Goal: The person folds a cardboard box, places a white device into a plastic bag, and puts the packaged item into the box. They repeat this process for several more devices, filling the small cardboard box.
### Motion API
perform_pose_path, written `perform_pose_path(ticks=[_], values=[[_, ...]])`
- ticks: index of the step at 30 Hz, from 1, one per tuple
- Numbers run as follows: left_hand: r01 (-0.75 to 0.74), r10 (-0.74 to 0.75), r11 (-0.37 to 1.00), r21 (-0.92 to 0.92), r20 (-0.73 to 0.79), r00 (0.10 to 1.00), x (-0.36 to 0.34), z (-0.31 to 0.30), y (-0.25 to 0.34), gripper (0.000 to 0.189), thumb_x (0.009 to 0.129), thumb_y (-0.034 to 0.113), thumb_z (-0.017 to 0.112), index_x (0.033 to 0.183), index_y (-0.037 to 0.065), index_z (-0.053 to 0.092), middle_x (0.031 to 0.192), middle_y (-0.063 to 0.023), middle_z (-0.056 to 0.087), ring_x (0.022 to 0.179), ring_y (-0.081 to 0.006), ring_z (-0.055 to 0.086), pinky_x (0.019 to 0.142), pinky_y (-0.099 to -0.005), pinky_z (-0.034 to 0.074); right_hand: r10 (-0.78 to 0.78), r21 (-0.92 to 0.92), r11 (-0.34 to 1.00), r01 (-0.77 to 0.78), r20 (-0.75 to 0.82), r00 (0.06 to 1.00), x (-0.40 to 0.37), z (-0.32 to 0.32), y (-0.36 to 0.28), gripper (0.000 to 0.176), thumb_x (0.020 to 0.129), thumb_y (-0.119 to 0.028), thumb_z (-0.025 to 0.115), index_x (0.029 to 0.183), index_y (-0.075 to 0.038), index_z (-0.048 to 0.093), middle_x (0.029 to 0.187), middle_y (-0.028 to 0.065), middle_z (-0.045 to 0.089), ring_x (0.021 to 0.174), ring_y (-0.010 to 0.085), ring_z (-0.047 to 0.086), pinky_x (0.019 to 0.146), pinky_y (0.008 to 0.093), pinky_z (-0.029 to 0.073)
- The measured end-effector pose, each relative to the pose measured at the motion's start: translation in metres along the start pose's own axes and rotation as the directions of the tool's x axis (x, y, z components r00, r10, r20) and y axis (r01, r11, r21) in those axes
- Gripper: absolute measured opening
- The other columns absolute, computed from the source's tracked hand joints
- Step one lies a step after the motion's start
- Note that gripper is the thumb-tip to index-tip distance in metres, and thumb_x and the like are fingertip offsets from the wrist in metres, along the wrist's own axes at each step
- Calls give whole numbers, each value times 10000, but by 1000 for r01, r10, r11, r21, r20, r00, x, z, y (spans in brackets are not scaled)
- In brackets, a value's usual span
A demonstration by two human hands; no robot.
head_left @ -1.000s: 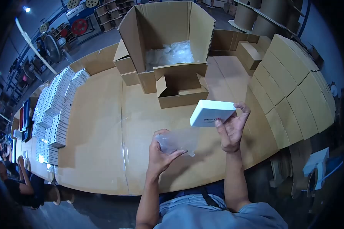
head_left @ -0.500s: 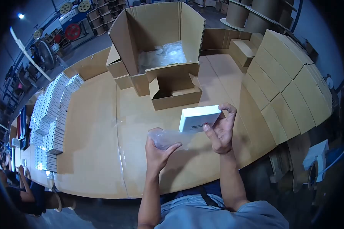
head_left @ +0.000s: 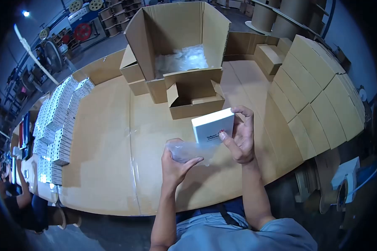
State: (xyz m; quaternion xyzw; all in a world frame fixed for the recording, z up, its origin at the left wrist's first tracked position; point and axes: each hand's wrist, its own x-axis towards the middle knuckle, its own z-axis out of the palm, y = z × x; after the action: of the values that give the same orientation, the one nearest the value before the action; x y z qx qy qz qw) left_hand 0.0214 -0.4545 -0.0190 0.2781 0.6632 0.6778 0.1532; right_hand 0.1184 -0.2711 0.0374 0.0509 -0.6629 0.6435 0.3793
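Note:
My right hand [head_left: 244, 136] grips a small white box [head_left: 213, 126] by its right side, thumb on the printed front and fingers behind. Dark lettering and a small red mark show on that front. A clear plastic bag [head_left: 188, 152] is held in my left hand [head_left: 176, 163], thumb pressed along its near side. The lower edge of the white box is at the mouth of the bag and overlaps it in this view. Just beyond my hands stands an open brown carton [head_left: 197, 111] with its flaps raised.
A large open cardboard box [head_left: 171, 29] holds clear plastic bags [head_left: 184, 58]. Stacked white boxes [head_left: 58, 121] line the left of the cardboard-covered table [head_left: 100, 146]. Brown cartons [head_left: 322, 104] are piled at the right. Another person [head_left: 25, 201] is at the far left.
The white box has shifted slightly left and turned more upright, its lower edge closer into the mouth of the plastic bag. My left hand keeps its hold on the bag.

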Motion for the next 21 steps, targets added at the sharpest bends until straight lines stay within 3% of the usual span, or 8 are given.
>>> perform_pose_path(ticks=[7,10,13,14,18,21], values=[[16,-16,1000,10,9,1000,1,-1,3,673,664,103,957,1167,8,521,1032,-99,669,949,-183,683,826,-317,579,-19,-94,995,25,68,998,3,-1,2,552,871,78,587,1366,-65,389,1166,122,539,1084,185,542,981,351,437],[46,-46,998,32,4,999,0,-1,0,654,682,100,946,1176,-9,532,1058,-118,683,975,-199,690,849,-329,579,-70,-48,997,67,-51,996,2,10,-4,479,898,61,582,1335,-65,431,1134,104,528,1057,172,533,971,326,433],[57,-57,998,-21,-17,998,-1,-2,-1,625,698,87,932,1178,-24,548,1071,-131,692,993,-210,693,871,-341,576,-141,-189,974,121,-94,986,-1,0,0,359,918,46,576,1258,-48,511,1094,93,511,1019,162,522,935,307,439],[57,-58,997,-52,-26,998,-1,-1,-1,615,702,82,928,1178,-28,553,1074,-134,695,997,-213,693,877,-345,575,-74,-166,984,59,-90,993,-4,-5,-3,189,909,53,570,1078,-19,617,1067,95,501,984,170,515,892,303,446],[56,-60,993,-101,-42,997,-3,-1,1,571,725,76,909,1172,-22,568,1058,-126,696,978,-210,692,868,-341,569,-135,-330,939,94,-102,986,-8,-5,-13,154,855,93,527,875,3,650,951,68,604,821,99,542,782,240,445],[55,-60,995,-83,-60,996,-4,-1,-7,533,748,78,893,1167,-17,576,1055,-121,695,959,-204,690,852,-333,564,-172,-292,945,144,-73,982,-14,-6,-9,144,861,88,537,890,2,648,951,72,604,829,105,552,792,242,452]])
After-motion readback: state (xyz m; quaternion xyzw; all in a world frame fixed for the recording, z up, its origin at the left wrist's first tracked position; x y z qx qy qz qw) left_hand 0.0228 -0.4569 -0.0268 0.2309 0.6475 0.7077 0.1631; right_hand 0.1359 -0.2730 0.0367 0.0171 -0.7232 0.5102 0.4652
